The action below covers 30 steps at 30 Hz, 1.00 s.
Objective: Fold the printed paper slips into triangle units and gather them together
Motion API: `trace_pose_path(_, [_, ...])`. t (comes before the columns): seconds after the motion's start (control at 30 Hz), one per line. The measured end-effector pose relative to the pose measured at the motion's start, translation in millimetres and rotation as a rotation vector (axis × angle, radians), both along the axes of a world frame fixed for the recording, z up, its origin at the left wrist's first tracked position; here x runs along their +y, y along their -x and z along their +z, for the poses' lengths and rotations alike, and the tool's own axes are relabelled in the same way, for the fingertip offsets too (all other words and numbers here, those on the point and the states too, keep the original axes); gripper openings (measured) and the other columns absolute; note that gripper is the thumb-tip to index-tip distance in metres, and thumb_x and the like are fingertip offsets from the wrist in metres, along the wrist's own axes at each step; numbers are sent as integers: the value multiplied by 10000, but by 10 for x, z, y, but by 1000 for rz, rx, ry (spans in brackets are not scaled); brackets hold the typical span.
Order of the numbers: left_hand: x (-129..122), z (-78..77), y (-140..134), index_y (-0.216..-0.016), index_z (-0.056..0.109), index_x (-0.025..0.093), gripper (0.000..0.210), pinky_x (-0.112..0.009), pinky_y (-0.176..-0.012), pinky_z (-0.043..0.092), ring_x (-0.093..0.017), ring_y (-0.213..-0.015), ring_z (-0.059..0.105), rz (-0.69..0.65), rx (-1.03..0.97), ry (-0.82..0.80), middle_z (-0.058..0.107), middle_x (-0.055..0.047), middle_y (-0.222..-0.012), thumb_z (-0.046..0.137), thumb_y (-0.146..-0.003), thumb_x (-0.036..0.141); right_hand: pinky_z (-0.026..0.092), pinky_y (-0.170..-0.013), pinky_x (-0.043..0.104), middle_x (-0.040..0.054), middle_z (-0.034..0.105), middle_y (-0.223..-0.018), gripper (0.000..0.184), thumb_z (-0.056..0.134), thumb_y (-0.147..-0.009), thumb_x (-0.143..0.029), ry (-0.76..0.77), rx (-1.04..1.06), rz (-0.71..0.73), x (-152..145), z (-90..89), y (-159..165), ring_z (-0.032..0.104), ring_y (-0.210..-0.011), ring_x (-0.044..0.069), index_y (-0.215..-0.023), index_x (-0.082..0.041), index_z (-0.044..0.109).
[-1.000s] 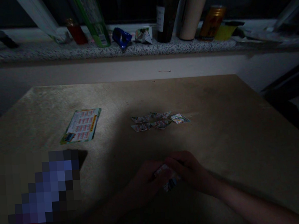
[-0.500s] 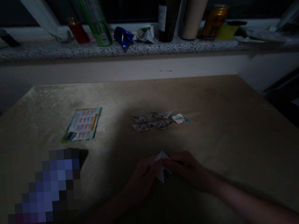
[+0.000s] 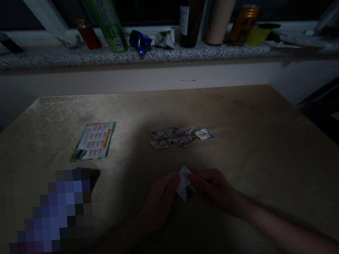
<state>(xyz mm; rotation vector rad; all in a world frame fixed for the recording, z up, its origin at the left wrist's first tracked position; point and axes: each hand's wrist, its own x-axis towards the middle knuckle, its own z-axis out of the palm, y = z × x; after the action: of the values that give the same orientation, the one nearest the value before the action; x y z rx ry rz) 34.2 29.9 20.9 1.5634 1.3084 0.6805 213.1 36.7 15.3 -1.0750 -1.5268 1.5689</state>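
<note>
My left grip (image 3: 162, 193) and right grip (image 3: 215, 185) are clamping opposite sides of a paper diamond (image 3: 185, 188), seemingly half-done, over the counter (image 3: 260, 136). Beyond, four boat-shaped papers (image 3: 162, 144), apparently finished, and a folded piece (image 3: 205, 134) are lying; leftward, printed paper (image 3: 94, 140) is lying flat.

It looked like a room in a home. A big, plain table (image 3: 258, 117) stood by a window (image 3: 149, 8) with dark glass. On the speckled sill (image 3: 66, 58) were a gold can (image 3: 243, 25), a tall green container (image 3: 108, 26), a dark bottle (image 3: 193, 28), a little red bottle (image 3: 89, 36) and a shiny blue thing (image 3: 140, 43), all mixed together.
</note>
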Motion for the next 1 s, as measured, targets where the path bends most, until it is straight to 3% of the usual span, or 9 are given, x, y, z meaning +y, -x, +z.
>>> trace_pose_path(0.23, [32, 31, -16, -741, 576, 185, 410, -216, -592, 421, -144, -631, 519, -45, -75, 31, 575, 2, -675, 331, -939, 447, 198, -429, 213, -54, 316, -516, 449, 486, -870, -482, 33, -22, -19, -9, -1, 10, 257, -480, 71, -551, -170, 440])
trace_pose_path(0.4, [18, 4, -22, -826, 606, 179, 351, -239, -705, 435, -160, -726, 557, -49, -28, -1, 626, -14, -777, 357, -934, 401, 307, -471, 199, -26, 469, -572, 374, 518, -848, -483, 69, -17, 42, -46, -12, 49, 392, -520, 87, -662, -160, 552])
trace_pose_path(0.5, [11, -30, -15, -815, 615, 178, 358, -253, -723, 437, -168, -742, 565, -77, -10, -11, 636, -17, -786, 362, -928, 405, 334, -478, 197, -25, 490, -557, 379, 523, -847, -475, 73, -22, 29, -65, -27, 58, 420, -513, 89, -632, -163, 549])
trace_pose_path(1.0, [26, -7, -28, -799, 596, 175, 346, -237, -673, 424, -159, -689, 562, -124, -17, -5, 625, -17, -744, 338, -937, 360, 293, -407, 189, -16, 497, -499, 484, 480, -853, -545, 115, -32, 6, -36, -23, 58, 424, -437, 77, -596, -145, 567])
